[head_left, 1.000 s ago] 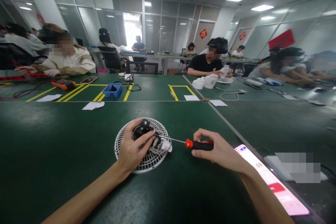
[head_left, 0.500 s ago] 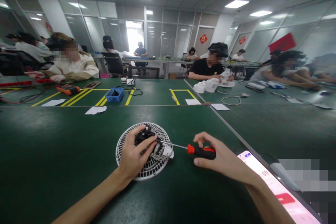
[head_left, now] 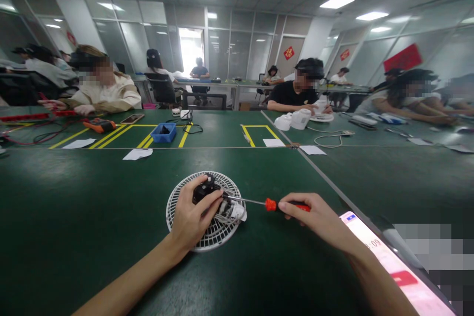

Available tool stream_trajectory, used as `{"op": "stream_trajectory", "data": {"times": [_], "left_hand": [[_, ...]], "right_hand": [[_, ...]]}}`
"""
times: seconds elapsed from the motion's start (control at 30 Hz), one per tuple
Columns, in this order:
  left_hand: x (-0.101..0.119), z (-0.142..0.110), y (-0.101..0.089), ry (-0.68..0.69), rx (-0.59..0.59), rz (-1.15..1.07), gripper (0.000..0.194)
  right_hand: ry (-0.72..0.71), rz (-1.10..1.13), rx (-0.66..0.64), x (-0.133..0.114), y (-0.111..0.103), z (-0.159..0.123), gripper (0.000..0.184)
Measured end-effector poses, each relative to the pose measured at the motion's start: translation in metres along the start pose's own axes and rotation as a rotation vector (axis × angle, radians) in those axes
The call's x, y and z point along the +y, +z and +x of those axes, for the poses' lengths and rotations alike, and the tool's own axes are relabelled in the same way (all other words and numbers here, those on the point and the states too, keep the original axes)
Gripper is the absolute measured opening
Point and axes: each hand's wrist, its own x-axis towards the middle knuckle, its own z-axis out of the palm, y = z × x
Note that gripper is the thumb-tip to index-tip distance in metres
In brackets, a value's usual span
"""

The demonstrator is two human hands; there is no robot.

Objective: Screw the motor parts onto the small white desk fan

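A round white fan grille (head_left: 218, 243) lies on the green table in front of me. On it rests a black motor part (head_left: 203, 190), with a bundled white cord (head_left: 226, 218) beside it. My left hand (head_left: 192, 212) is closed around the black part, its fingertips by the screwdriver's tip. The red and black screwdriver (head_left: 271, 204) lies nearly level, its shaft reaching left to the part; the very tip is hidden at my left fingers. My right hand (head_left: 309, 212) is closed on the handle, thumb and fingers wrapped about it.
A phone (head_left: 385, 256) with a lit screen lies by my right forearm. Farther off are a blue bin (head_left: 163, 133), paper slips (head_left: 138, 154), an orange multimeter (head_left: 99, 125) and white fan parts (head_left: 300, 118). Co-workers sit across the table.
My right hand's fingers have closed around the screwdriver handle, where they were spread apart before. My left hand keeps its hold on the black part.
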Motion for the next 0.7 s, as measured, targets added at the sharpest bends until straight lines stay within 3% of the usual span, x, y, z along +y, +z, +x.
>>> {"op": "stream_trajectory", "data": {"times": [0.2,0.3,0.43,0.7], "left_hand": [[-0.001,-0.0012,0.0004,-0.03,0.008,-0.014,0.026],[-0.0011,-0.0009,0.0004,-0.021,0.008,-0.008,0.024],[-0.0015,-0.0021,0.0006,-0.006,0.01,0.006,0.027],[-0.0047,-0.0052,0.001,0.028,-0.037,0.037,0.038]], "right_hand": [[-0.184,0.004,0.089,-0.0011,-0.003,-0.0045,0.034],[-0.12,0.046,0.046,-0.0021,-0.0048,-0.0065,0.03],[0.006,0.153,-0.068,-0.0012,-0.0035,-0.005,0.039],[0.054,0.087,-0.078,0.0055,0.0001,0.0009,0.055]]}}
